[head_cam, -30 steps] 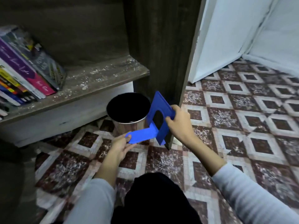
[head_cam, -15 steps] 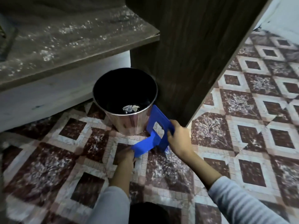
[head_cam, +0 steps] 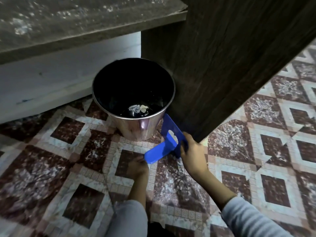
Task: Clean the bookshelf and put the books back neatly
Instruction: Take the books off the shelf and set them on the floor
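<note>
Blue bookend (head_cam: 168, 146) lowered beside the steel bin (head_cam: 136, 129)

From bin-rim height it has dropped to just above the tiled floor (head_cam: 256, 168), cut-out plate upright, tongue pointing left. Right grip (head_cam: 193, 154) clasps the plate's edge; left grip (head_cam: 137, 166) meets the tongue tip, pinch unclear. Dark side panel (head_cam: 230, 65) stands close behind; open floor lies right

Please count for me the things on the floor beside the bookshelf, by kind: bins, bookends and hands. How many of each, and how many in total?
Metal bin: 1
Blue bookend: 1
Hands: 2 (left hand, right hand)
Total: 4
</note>
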Demonstrator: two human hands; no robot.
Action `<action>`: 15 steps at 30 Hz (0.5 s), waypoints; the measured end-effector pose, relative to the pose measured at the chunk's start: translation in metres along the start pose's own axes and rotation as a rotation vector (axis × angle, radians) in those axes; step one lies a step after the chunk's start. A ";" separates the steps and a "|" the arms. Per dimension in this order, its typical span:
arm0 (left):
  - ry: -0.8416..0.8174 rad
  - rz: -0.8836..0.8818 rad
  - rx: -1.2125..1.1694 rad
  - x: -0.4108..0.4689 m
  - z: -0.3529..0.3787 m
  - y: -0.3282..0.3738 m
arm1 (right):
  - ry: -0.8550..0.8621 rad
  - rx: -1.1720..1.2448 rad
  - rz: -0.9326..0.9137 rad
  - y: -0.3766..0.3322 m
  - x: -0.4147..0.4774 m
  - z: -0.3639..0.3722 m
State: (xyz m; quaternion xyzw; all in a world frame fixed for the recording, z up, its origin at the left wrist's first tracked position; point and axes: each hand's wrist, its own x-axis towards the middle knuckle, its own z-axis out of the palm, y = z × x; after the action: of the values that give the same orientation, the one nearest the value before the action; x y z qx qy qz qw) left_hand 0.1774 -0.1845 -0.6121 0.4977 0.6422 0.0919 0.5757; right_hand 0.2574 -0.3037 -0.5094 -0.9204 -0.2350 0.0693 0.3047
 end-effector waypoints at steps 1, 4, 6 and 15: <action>-0.013 -0.003 0.068 -0.001 0.000 0.001 | -0.003 -0.008 0.001 0.001 0.000 -0.001; -0.029 0.036 0.237 -0.007 -0.008 0.008 | -0.065 -0.059 0.026 0.003 0.003 -0.001; -0.057 0.064 0.255 -0.009 -0.014 0.013 | -0.152 -0.133 0.045 0.001 0.004 -0.001; -0.164 0.407 0.212 -0.071 -0.072 0.097 | 0.104 0.130 -0.157 -0.077 -0.001 -0.057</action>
State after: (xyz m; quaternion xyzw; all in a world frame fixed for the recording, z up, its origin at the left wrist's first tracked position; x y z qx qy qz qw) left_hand 0.1579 -0.1573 -0.4760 0.6804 0.4856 0.0972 0.5401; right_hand 0.2418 -0.2799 -0.4177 -0.8798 -0.2853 0.0122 0.3800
